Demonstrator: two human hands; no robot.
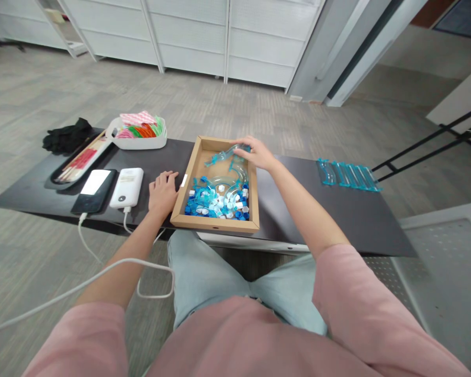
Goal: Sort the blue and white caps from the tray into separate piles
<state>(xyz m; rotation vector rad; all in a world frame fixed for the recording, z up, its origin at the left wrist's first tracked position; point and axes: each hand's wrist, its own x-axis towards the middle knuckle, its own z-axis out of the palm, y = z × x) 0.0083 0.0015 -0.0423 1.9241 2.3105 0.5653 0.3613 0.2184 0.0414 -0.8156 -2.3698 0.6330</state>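
Observation:
A shallow cardboard box [199, 152] sits on the dark table in front of me. Blue and white small pieces [220, 201] are heaped in its near half, mixed with translucent blue ones. Farther back lies a clear curved tube [241, 172] with blue ends. My right hand [255, 152] reaches over the box's far right corner, thumb and fingers closed on another clear tube with blue ends [222, 156]. Just outside the left wall, my left hand [163, 192] rests on the tabletop, fingers extended and holding nothing.
Several clear tubes with blue ends [347, 175] lie in a row at the table's right. To the left are a power bank [127, 187], a phone [94, 191], a black tray [82, 162] with sticks, a white basket [141, 142] and black cloth [67, 136]. A white cable [113, 267] crosses my left arm.

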